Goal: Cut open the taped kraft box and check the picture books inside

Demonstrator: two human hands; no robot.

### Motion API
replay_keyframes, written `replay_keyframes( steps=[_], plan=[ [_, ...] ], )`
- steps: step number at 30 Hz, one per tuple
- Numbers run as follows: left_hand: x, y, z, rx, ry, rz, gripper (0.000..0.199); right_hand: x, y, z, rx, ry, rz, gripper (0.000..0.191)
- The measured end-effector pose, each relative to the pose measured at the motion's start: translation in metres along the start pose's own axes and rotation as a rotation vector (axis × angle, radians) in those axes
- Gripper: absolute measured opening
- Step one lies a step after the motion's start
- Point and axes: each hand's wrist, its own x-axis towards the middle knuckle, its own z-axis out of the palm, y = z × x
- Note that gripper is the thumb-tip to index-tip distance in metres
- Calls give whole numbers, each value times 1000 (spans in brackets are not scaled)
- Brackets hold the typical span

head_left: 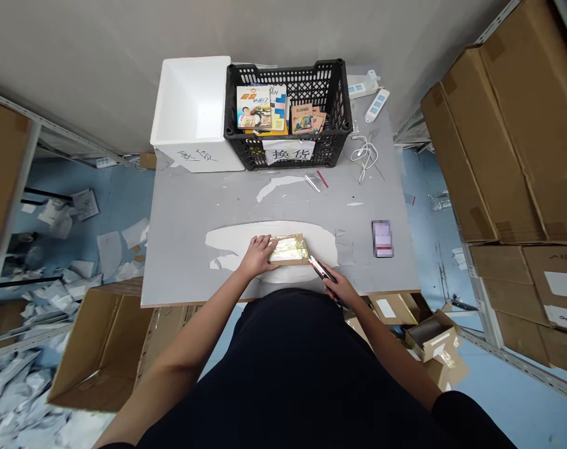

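A small cardboard box wrapped in shiny clear tape, with a white label on top, lies on a worn white patch of the grey table. My left hand grips the box at its left end, fingers on top and thumb along the near side. In my right hand is a box cutter with a dark and red handle. Its tip points up and left and meets the box's right end near the front corner. The fingers of my right hand are wrapped round the handle.
A white foam box and a black crate holding several booklets stand at the back. Right of them lie power strips and a white cable. A phone rests at the right. Cardboard boxes flank the table; paper scraps litter the floor.
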Motion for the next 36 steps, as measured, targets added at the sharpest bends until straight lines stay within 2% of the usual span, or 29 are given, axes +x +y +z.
replay_keyframes(
  steps=[6,10,12,14,19,21,25,29,31,33,35,36],
  plan=[
    [-2,-2,-1,8,3,32,91,-15,10,-1,0,22,19,69],
    [-2,1,-2,38,13,-1,91,-22,25,6,151,179,-11,74],
    [-2,4,-3,48,18,-16,92,-18,29,13,273,274,-49,79],
    [-3,10,-4,50,26,-39,93,-9,27,22,389,315,-76,81],
    [-5,30,-5,26,72,-159,89,32,2,40,603,282,-144,56],
    [-8,39,-3,-19,86,-227,85,50,-14,44,640,282,-201,53],
    [-22,55,7,-216,99,-360,77,84,-50,50,565,269,-323,54],
    [-36,67,12,-363,73,-442,64,110,-82,55,463,204,-364,47],
    [-38,64,7,-359,76,-452,57,114,-89,53,476,174,-356,46],
    [-32,53,-2,-312,137,-438,52,109,-84,48,492,203,-341,47],
    [-19,35,-12,-253,218,-400,52,93,-68,41,495,307,-312,47],
    [-12,26,-16,-232,220,-369,55,83,-56,38,494,380,-283,47]
  ],
)
